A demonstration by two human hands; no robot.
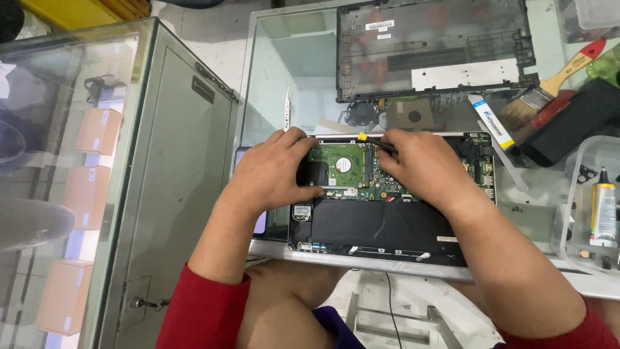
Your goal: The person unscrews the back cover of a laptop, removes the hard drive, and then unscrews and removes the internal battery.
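**Both hands on the open laptop**

Your left hand [274, 171] lies over the left side of the open laptop [387, 226], fingers spread flat, thumb at the drive [340, 163]; it grips nothing. Your right hand [423, 167] is closed around a screwdriver [374, 142]. Only the yellow end and a short black stretch of it show; the tip is hidden under your fingers, so you cannot tell what it touches.

The laptop sits at the near edge of the glass worktop [284, 77], its near rim at that edge. Your hands cover much of the green board [387, 187]; the black battery [381, 223] below it shows nearly whole.

One back cover [433, 48] lies at the far edge, its top cut off. One fan [361, 113] and one brown card [413, 116] lie between the cover and the laptop. One brush [549, 90] lies toward the far right corner, its red handle tip near the frame edge. A black pad [568, 123] lies beside it. A clear tray [594, 207] at the right edge is cut off; one glue bottle [604, 207] stands in it, and the small parts there are too small to make out.

In the glass case on the left, three brown boxes [98, 130] show, blurred by reflections.
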